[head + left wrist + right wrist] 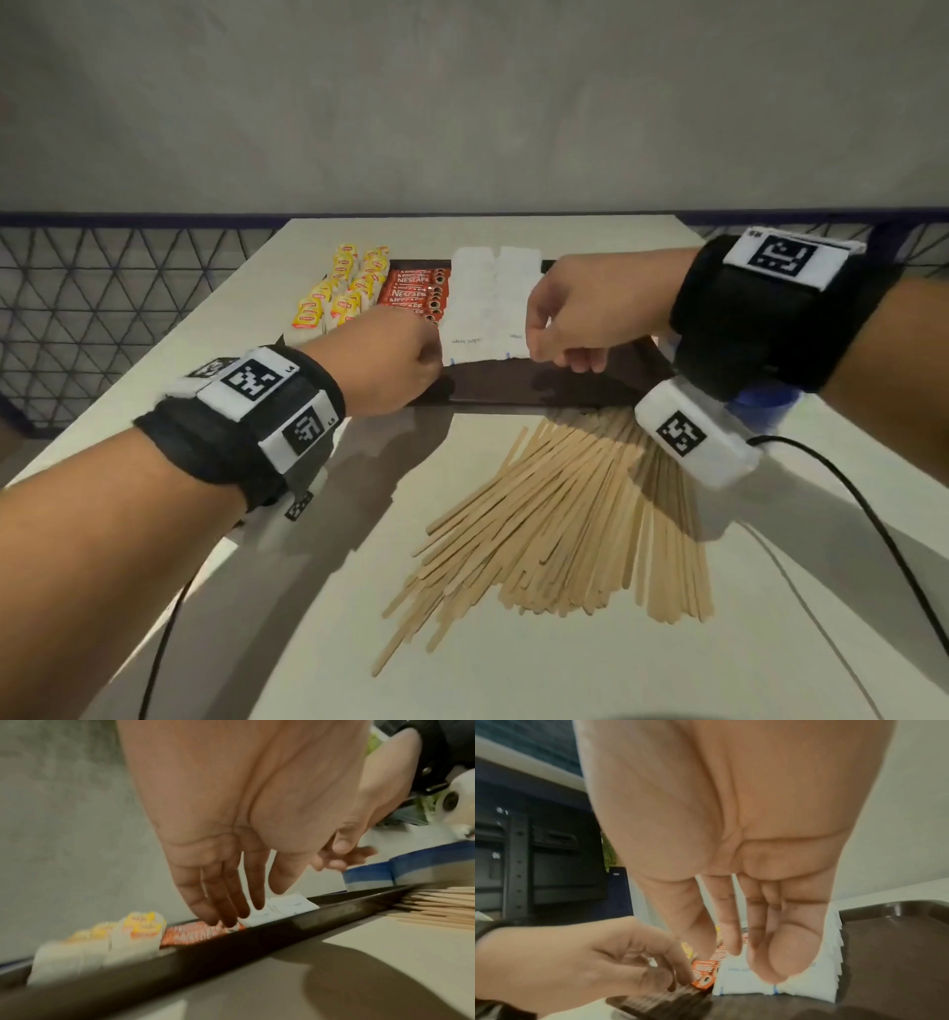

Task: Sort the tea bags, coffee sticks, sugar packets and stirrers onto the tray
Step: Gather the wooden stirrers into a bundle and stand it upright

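Observation:
A dark brown tray (513, 385) holds yellow tea bags (344, 293) at its left, red coffee sticks (413, 290) beside them, then two rows of white sugar packets (488, 303). My left hand (436, 360) reaches over the near rim, its fingertips (226, 921) touching the near ends of the coffee sticks (195, 933). My right hand (554, 354) rests its straight fingers (765, 969) on the near end of the sugar packets (744, 988), thumb at their right edge. Neither hand holds anything. Wooden stirrers (565, 514) lie fanned on the table in front of the tray.
A blue object (760, 406) sits by the tray's right end, partly behind my right wrist. Black cables (873, 514) trail from both wrists across the pale table. A grey wall rises behind the table; a mesh barrier (102, 308) lies left.

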Motion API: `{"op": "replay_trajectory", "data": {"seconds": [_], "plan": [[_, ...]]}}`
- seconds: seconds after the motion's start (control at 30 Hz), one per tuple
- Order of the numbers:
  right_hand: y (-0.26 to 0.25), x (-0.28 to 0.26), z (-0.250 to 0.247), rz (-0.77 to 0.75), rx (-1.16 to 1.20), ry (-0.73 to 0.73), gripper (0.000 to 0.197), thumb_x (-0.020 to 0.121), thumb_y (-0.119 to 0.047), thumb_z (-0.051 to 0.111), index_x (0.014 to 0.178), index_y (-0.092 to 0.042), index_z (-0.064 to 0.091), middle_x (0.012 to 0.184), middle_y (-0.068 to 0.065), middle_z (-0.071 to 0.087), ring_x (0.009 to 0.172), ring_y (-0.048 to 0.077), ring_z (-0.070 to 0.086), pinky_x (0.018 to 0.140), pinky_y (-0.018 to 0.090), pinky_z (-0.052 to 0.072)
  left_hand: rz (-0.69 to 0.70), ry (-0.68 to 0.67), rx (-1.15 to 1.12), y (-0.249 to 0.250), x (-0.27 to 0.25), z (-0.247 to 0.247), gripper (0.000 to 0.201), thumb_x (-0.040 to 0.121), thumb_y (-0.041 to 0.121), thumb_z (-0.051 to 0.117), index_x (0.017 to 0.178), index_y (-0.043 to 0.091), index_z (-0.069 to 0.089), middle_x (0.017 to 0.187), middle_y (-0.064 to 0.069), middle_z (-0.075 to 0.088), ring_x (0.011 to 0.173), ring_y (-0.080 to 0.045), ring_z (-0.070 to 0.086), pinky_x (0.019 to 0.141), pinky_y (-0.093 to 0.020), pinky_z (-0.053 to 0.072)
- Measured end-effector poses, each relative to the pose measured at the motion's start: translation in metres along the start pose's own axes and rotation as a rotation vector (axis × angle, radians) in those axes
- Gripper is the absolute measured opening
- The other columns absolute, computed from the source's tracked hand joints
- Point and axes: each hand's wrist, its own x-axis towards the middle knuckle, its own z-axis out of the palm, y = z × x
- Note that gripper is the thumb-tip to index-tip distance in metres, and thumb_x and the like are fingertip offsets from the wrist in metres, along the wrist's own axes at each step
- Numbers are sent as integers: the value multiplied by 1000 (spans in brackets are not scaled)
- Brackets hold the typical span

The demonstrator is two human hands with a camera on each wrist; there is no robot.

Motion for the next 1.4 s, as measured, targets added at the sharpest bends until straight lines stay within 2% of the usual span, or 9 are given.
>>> {"op": "replay_trajectory", "data": {"seconds": [0.2, 0.37, 0.47, 0.57, 0.73, 0.8, 0.93, 1.07, 1.4], "plan": [[54, -95, 21, 210, 10, -125, 17, 90, -13, 64, 91, -1, 76, 80, 10, 78, 68, 17, 71, 78, 36, 63, 21, -83, 63, 61, -52, -25, 63, 101, 64, 37, 75, 16, 67, 72, -5, 65, 66, -19, 59, 57, -31, 39], [54, -146, 62, 212, -122, -82, 18, 97, -8, 52, 95, -8, 70, 77, -1, 62, 63, 9, 54, 55, 12, 45, -48, -272, 174, 115, -85, -9, 83, 88, 87, 17, 56, 18, 52, 67, -4, 56, 65, -18, 54, 66, -34, 44], [44, -152, 83, 209, -79, -74, 20, 97, -6, 48, 82, -17, 57, 82, 3, 58, 72, 13, 53, 62, 20, 43, -101, -334, 194, 132, -87, 11, 102, 79, 96, 15, 93, 14, 74, 106, -14, 69, 95, -27, 64, 87, -38, 51], [35, -150, 99, 154, 2, -65, 16, 93, -7, 47, 83, -17, 53, 88, 4, 60, 80, 17, 56, 69, 29, 46, -113, -307, 187, 142, -83, 25, 100, 71, 102, 26, 107, 21, 72, 110, -15, 59, 105, -29, 60, 79, -36, 46], [41, -152, 110, 74, 164, -36, 21, 85, 0, 47, 90, -18, 58, 90, -2, 59, 89, 19, 55, 72, 29, 43, -124, -234, 124, 148, -78, 35, 75, 75, 83, 61, 116, 19, 58, 107, -7, 56, 96, -24, 55, 84, -38, 52], [52, -157, 110, 66, 293, -7, 42, 86, 1, 50, 118, -21, 65, 112, -8, 63, 106, 11, 58, 85, 22, 45, -131, -184, 89, 148, -77, 36, 57, 85, 63, 67, 117, 16, 57, 111, -7, 62, 93, -24, 57, 77, -34, 49], [63, -167, 110, 132, 681, 63, 34, 91, 0, 58, 118, -18, 67, 90, 0, 64, 70, 6, 61, 67, 17, 52, -138, -134, 45, 143, -73, 27, 22, 90, 28, 68, 100, 15, 53, 97, -3, 62, 86, -24, 60, 66, -31, 43], [70, -171, 118, 185, 1147, 110, 31, 90, 8, 56, 116, -6, 65, 82, 11, 49, 64, 17, 44, 64, 30, 42, -187, -199, 37, 142, -67, 21, 25, 81, 24, 76, 95, 14, 58, 84, -2, 62, 79, -23, 63, 61, -29, 46], [82, -173, 130, 157, 1239, 371, 17, 90, 9, 60, 102, 1, 69, 79, 19, 61, 66, 26, 53, 57, 33, 48, -153, -279, 214, 146, -63, 21, 27, 80, 22, 78, 97, 11, 60, 78, -2, 57, 65, -16, 55, 58, -29, 48]]}}
